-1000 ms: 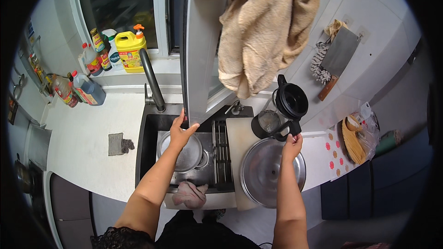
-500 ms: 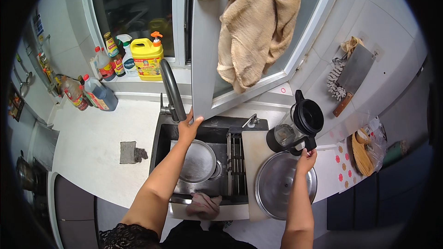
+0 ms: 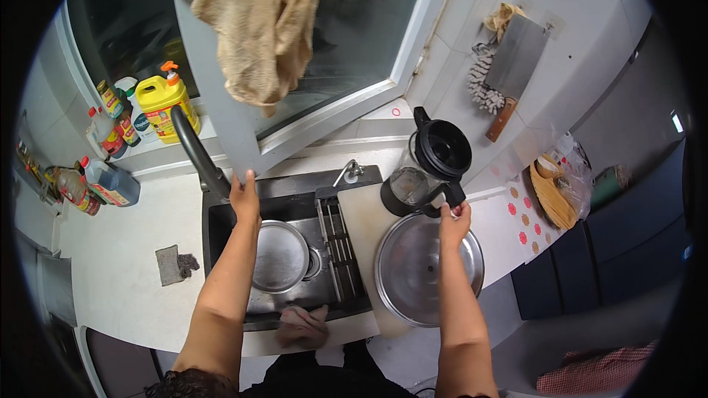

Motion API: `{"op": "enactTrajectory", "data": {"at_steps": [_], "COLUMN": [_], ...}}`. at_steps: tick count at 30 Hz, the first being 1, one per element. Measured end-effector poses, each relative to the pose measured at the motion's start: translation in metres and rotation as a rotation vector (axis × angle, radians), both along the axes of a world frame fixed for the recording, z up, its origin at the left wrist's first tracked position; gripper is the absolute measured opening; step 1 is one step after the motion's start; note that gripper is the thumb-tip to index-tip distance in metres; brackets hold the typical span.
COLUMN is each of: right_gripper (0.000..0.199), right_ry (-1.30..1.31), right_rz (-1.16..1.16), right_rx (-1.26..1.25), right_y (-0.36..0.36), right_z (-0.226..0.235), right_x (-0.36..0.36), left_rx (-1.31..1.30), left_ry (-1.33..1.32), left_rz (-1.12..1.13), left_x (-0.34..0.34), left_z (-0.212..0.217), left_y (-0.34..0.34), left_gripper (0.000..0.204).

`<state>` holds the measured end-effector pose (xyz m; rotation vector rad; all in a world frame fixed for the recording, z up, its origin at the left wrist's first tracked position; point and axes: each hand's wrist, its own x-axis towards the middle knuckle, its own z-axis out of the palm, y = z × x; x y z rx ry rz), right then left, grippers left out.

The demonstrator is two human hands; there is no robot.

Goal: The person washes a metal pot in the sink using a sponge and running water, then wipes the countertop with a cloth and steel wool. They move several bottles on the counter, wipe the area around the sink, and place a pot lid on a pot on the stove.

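Observation:
At the lower corner of the open, grey-framed window sash [image 3: 247,151], my left hand [image 3: 243,195] has its fingers and thumb closed on the frame's bottom edge. My right hand [image 3: 454,222] grips the black handle of a clear blender jar [image 3: 413,179] with a wide black collar and a dark base. The jar leans to the right over the far end of a pale cutting board [image 3: 358,206]. Just below it, a large round metal lid [image 3: 429,269] lies on the board. A beige towel [image 3: 269,29] hangs from the window near its handle.
The dark sink [image 3: 295,309] holds a round metal pan [image 3: 280,258], and a black rack [image 3: 341,250] spans its right side. A curved faucet [image 3: 195,149] rises beside the window corner. Bottles and a yellow jug [image 3: 168,107] line the sill. A cleaver [image 3: 516,59] hangs at right.
The view has shifted to the right, so everything appears farther left. Both hands keep their holds, the left on the window sash and the right on the jar handle.

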<state>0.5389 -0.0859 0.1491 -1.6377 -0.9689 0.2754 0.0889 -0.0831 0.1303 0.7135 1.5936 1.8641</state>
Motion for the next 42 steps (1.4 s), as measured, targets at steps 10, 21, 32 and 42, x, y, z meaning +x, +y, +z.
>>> {"op": "enactTrajectory", "data": {"at_steps": [10, 21, 32, 42], "right_gripper": [0.039, 0.032, 0.035, 0.041], "right_ry": [0.146, 0.430, 0.800, 0.670], "right_rz": [0.189, 0.187, 0.322, 0.212], "right_rx": [0.015, 0.073, 0.239, 0.204], "right_y": [0.004, 0.034, -0.020, -0.088], "right_z": [0.011, -0.024, 0.093, 0.197], "right_x": [-0.002, -0.005, -0.022, 0.050], "left_rx": [-0.022, -0.042, 0.117, 0.216], "left_ry": [-0.107, -0.069, 0.038, 0.135], "left_rz": [-0.673, -0.955, -0.957, -1.140], "left_x": [0.257, 0.283, 0.263, 0.315], "left_z": [0.024, 0.055, 0.122, 0.224], "left_y": [0.031, 0.103, 0.065, 0.002], "left_gripper": [0.060, 0.097, 0.090, 0.091]}}
